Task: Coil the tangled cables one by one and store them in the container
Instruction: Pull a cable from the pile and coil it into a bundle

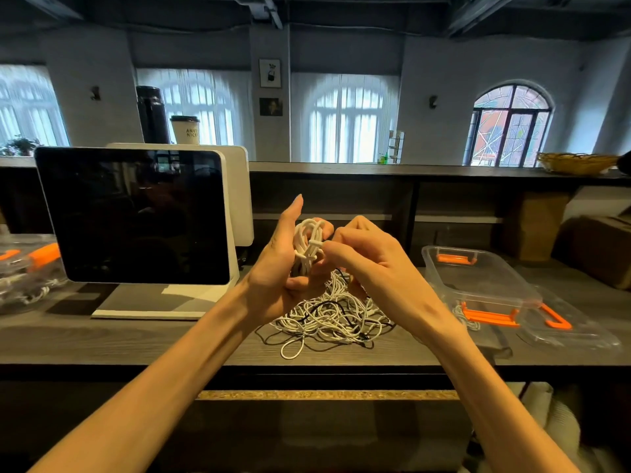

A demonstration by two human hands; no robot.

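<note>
My left hand (278,264) grips the white coil (309,244); right fingers (336,249) pinch its wrap; tangle (331,315) at six o'clock, container (478,268) at three.

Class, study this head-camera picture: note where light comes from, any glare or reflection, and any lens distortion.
Head view: daylight from the curtained arched windows backlights the room; the dark glossy monitor screen mirrors the room; the wide lens bows the dark wooden shelf; the bundle of white cable in the hands looks slightly soft.

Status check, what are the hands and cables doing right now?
Left hand grips white coil; right hand pinches its wrap. Tangled pile on table. Container open at right, nothing blocking.
</note>
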